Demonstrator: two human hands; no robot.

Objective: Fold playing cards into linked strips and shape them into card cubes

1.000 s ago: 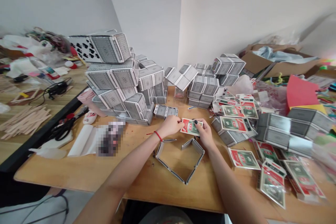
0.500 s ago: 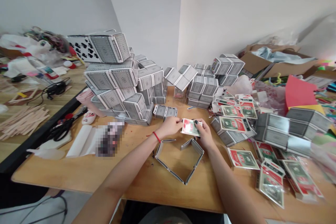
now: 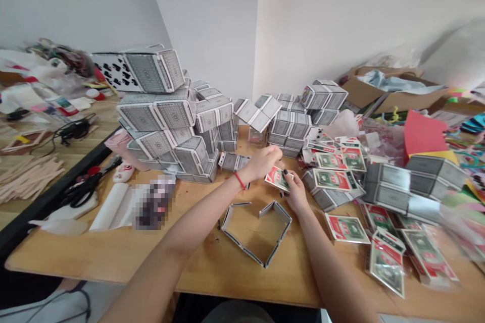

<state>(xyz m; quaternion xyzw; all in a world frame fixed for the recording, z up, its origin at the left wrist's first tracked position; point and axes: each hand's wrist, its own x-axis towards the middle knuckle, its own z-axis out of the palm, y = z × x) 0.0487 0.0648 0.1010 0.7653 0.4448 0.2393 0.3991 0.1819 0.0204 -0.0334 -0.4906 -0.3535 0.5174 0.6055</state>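
Note:
A red, white and green playing card pack [image 3: 278,178] is gripped by my right hand [image 3: 297,195], the thumb on top of its face. My left hand [image 3: 264,162] is just above the pack's far edge with its fingers curled together; whether anything sits in the fingertips is hidden. Below the hands stands a heart-shaped outline of joined playing cards [image 3: 248,251] on its edges. Beyond my left wrist lies a small piece made of grey-backed cards [image 3: 228,161].
A tall stack of card blocks [image 3: 166,111] rises at the left, and a lower card-block stack [image 3: 290,126] at the back. Several card packs [image 3: 346,228] spread along the right, beside a card-block piece [image 3: 390,186]. Scissors [image 3: 85,186] and a white roll [image 3: 109,207] lie left.
My left hand has lifted off the pack's left edge and moved up and right above it. My right hand keeps its hold, and the pack is tilted more. The view has shifted slightly.

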